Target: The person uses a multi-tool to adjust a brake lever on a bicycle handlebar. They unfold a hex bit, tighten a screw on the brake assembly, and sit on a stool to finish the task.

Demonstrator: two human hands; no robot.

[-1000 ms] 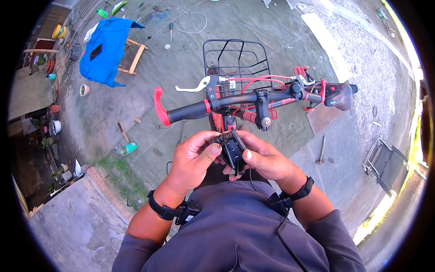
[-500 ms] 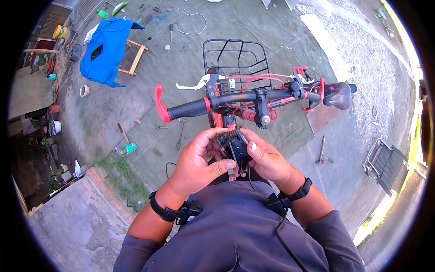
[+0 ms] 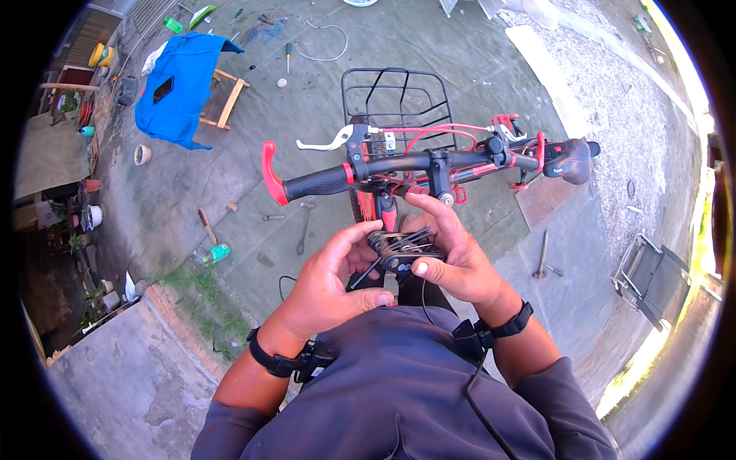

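In front of my waist I have a black folding multi-tool (image 3: 402, 249) between both hands, several thin metal keys showing along it. One key sticks out at a slant toward my left palm. My right hand (image 3: 460, 261) grips the tool's right end, thumb on the near side and index finger stretched past it. My left hand (image 3: 330, 276) curls around the left end, its index fingertip at the tool and its thumb held off below. Just beyond is a bicycle with black handlebars (image 3: 406, 162), a black grip (image 3: 316, 185), a red bar end (image 3: 272, 172) and a white brake lever (image 3: 326, 142).
A black wire rack (image 3: 395, 70) and a dark saddle (image 3: 567, 161) belong to the bicycle. A blue cloth (image 3: 172, 96) with a phone (image 3: 163, 90) covers a wooden stool (image 3: 230, 103). Hammers (image 3: 543, 257) (image 3: 207, 225), a screwdriver (image 3: 288, 57) and a green bottle (image 3: 218, 253) lie around. A folded chair (image 3: 652, 284) is right.
The multi-tool has been turned in my hands, so its keys now face up. My right index finger has stretched forward, and my left thumb has come away from the tool.
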